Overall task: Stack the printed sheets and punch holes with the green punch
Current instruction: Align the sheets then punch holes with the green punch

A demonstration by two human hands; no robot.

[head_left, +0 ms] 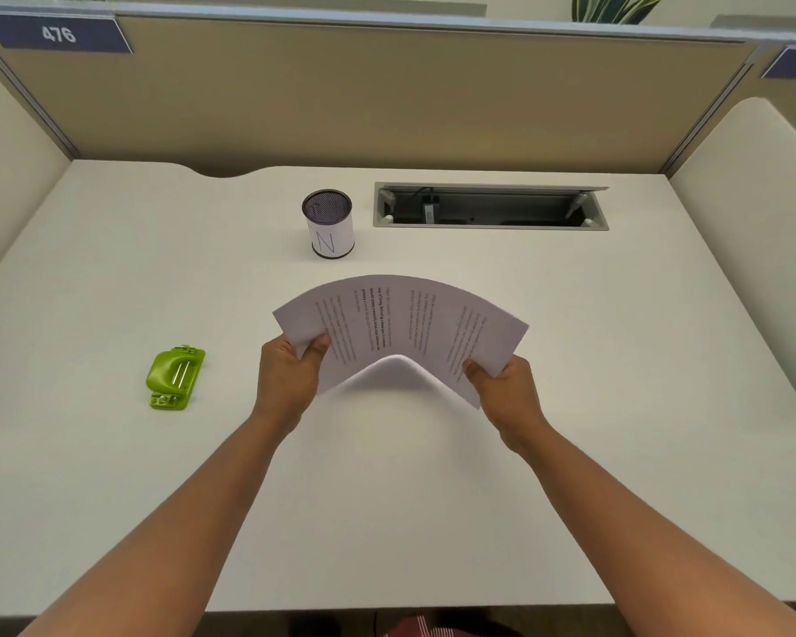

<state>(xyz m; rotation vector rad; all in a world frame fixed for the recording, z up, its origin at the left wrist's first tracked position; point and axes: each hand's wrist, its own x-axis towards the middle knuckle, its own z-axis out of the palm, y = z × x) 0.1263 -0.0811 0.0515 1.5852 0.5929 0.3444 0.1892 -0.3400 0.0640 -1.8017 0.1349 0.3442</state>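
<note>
Bench inventory, left to right: punch, sheets in my two hands, cup.

Green punch [175, 378] lies on the white bench [387, 498], well left of the hands. My left hand [290, 374] and right hand [506, 393] have their fingers closed on opposite ends of the printed sheets [400, 324], bowed upward above the bench. Mesh cup [328, 223] stands behind.

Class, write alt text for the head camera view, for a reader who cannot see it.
Two bare hands, the left hand and the right hand, hold a stack of printed sheets bowed upward above a white desk. A green hole punch lies untouched to the left, with a mesh pen cup and an open cable tray behind.
</note>
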